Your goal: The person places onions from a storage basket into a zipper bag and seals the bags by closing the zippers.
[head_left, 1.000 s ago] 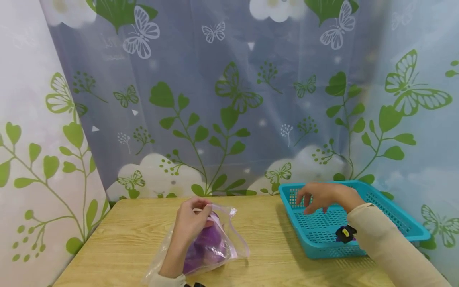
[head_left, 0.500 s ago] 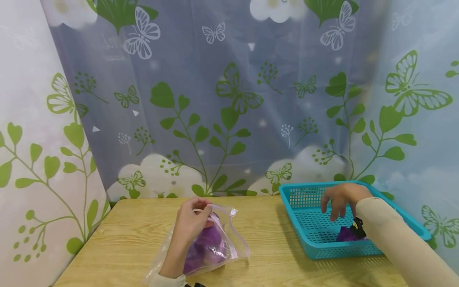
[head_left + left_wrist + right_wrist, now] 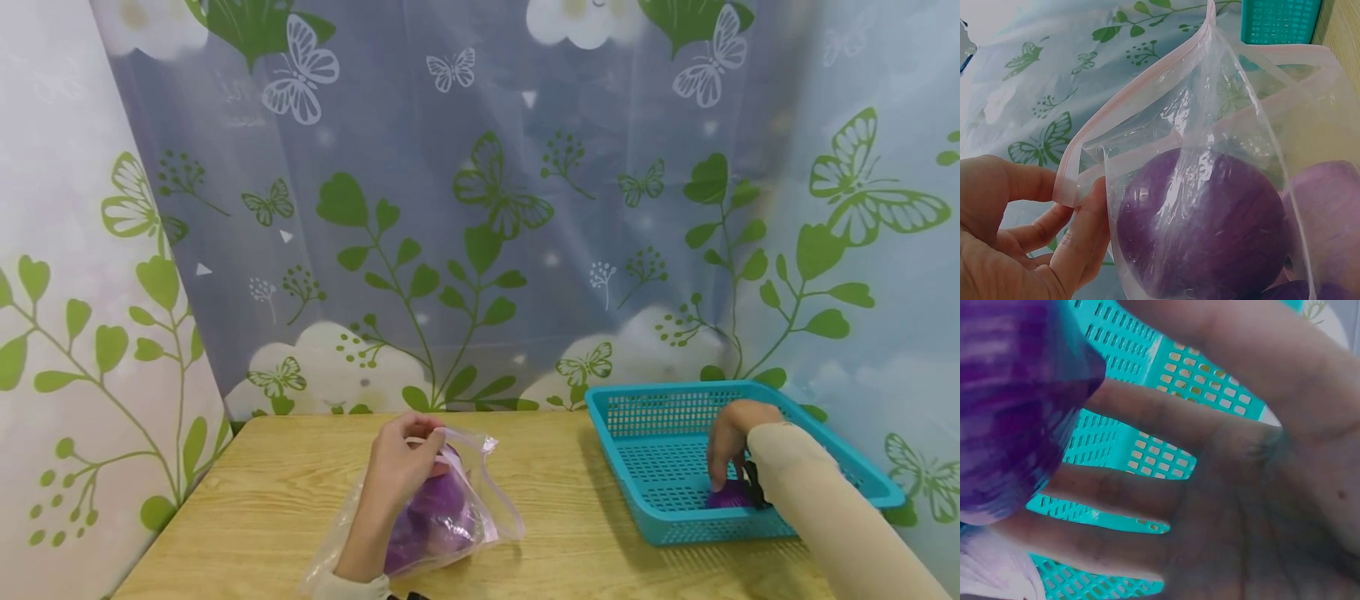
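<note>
Near the table's front, my left hand (image 3: 393, 475) pinches the edge of a clear zip bag (image 3: 497, 492) between thumb and fingers. Its pink-lined mouth gapes in the left wrist view. Inside lie a round purple onion (image 3: 1204, 228), a paler one (image 3: 1332, 200) and part of another. My right hand (image 3: 731, 437) reaches down into the turquoise basket (image 3: 645, 450), fingers at a purple onion (image 3: 726, 495). In the right wrist view the fingers stretch behind this onion (image 3: 1016, 412), which hides their tips; the thumb's tip is out of frame. A pale onion (image 3: 997, 569) shows below.
The basket stands at the right of the wooden table (image 3: 285, 492), close to the back curtain (image 3: 405, 208). A strip of bare wood lies between bag and basket. Patterned curtains also hang at both sides.
My right hand has moved right and down within the basket, to the onion near its front wall. My left hand and the bag have stayed in place.
</note>
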Demonstrator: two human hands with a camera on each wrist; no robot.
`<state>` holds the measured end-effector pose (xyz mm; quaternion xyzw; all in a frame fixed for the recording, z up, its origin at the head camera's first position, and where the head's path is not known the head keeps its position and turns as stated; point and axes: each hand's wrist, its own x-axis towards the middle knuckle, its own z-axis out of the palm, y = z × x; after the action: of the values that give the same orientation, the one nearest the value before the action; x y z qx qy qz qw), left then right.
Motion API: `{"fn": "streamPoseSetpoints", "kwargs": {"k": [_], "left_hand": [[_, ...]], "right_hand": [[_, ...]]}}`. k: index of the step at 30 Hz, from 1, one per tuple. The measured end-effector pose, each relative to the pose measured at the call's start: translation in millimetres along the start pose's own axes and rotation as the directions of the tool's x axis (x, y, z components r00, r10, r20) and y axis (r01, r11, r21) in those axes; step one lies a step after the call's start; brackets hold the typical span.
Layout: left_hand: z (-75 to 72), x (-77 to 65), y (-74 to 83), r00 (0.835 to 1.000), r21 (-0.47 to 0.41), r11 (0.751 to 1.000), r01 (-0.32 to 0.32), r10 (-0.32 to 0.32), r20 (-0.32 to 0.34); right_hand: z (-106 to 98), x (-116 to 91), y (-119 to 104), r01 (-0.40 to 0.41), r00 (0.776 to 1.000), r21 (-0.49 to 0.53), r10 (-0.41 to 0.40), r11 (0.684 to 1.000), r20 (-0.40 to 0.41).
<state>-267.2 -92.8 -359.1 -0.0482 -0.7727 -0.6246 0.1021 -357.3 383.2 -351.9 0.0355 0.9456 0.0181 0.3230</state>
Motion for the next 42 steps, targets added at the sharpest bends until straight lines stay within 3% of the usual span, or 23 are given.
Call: {"fn": "streamPoseSetpoints", "kwargs": {"k": [4,12,25,33,37,42], "left_hand": [[-0.8,0.0,0.4,1.000,0.005,1.000,0.000,0.000,-0.004],[-0.7,-0.3,0.2,1.000,0.010,1.000,0.000,0.000,-0.003],[-1.9,-0.8,0.2,1.000,0.007,1.000,-0.001,0.001,0.001],[-2.0,-0.5,-0.3,1.000,0.004,1.000,-0.003,0.003,0.001],[-2.0,-0.6,-0.7,1.000,0.002,1.000,-0.002,0.002,0.006],[-2.5,-0.5,0.1,1.000,0.005,1.000,-0.001,0.001,0.009]], "right_hand": [[-3.5,3.8,0.2,-0.037,0.999,-0.007,0.037,0.999,0.037],[-6.7,6.6,-6.4,0.003,0.994,-0.089,0.007,0.996,0.110],[-8.6,10.6,-22.5,0.063,0.998,-0.022,-0.063,0.998,-0.005],[-10.1,19.4,-28.5,-0.020,1.000,-0.024,0.020,1.000,-0.001],[-9.4,17.6,-28.1,0.033,0.999,-0.012,-0.033,0.999,0.009],[-15.8,8.5,-27.2,0.105,0.994,0.087,-0.103,0.991,-0.026]]}}
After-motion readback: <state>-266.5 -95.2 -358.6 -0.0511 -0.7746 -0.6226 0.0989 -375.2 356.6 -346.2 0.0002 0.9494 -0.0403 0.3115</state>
